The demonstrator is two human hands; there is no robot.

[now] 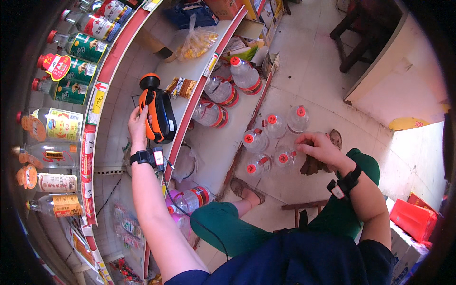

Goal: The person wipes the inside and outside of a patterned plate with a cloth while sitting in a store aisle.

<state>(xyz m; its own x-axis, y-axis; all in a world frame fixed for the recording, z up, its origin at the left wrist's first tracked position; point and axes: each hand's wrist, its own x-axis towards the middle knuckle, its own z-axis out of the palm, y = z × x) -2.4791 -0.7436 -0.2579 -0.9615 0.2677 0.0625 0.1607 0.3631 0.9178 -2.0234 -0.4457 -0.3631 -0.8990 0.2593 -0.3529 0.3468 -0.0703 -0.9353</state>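
My left hand (138, 124) grips the near side of an orange-and-black device (161, 116) at the shelf on my left. A round black part with an orange rim (150, 81) sits at the device's far end. My right hand (317, 145) hovers above the floor, fingers loosely bent and apart, with nothing seen in it. Nearest to it is a clear plastic jug (285, 156) with a red cap, one of several standing together on the floor. It cannot be told whether the fingers touch that jug.
Glass bottles (57, 124) line the upper shelf at far left. More clear jugs (246, 76) stand on the low shelf, and one (192, 199) lies tilted near my knee. A wooden stool (304, 206) is between my legs. A white cabinet (399, 71) and red boxes (413, 218) are at right.
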